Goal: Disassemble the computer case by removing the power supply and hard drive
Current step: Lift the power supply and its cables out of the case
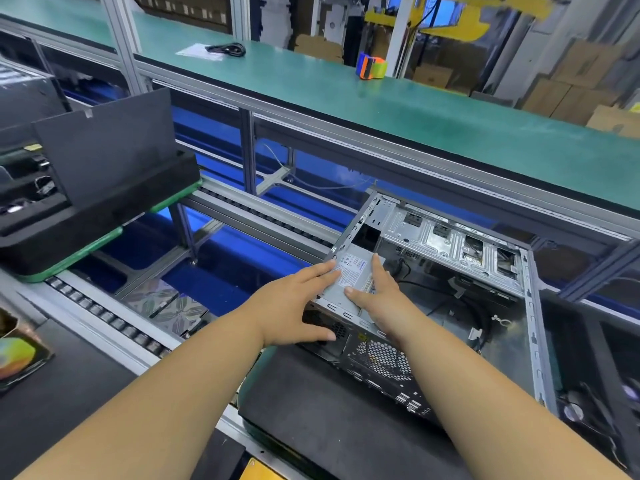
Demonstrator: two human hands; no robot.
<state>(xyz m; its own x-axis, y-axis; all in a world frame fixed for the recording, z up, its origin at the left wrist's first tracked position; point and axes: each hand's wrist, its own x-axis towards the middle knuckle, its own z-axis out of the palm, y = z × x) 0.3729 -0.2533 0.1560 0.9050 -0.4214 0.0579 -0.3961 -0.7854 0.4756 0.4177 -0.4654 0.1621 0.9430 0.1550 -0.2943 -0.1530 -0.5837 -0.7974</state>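
An open computer case [530, 306] lies on its side on a black foam pad [311, 410]. The grey power supply [349, 271], with a white label, sits in the case's near-left corner. My left hand [294, 306] lies against the case's left outer corner, fingers straight on the supply's left edge and thumb low on the vented rear panel. My right hand [374, 292] rests flat on top of the supply, fingers straight. Black cables [464, 310] lie on the case floor. No hard drive can be made out.
A roller conveyor [104, 313] runs to the left. A black foam tray with an upright panel [104, 150] stands at the left. A green shelf [381, 98] above holds a tape dispenser [372, 65] and a black cable [227, 50]. Cardboard boxes are stacked behind.
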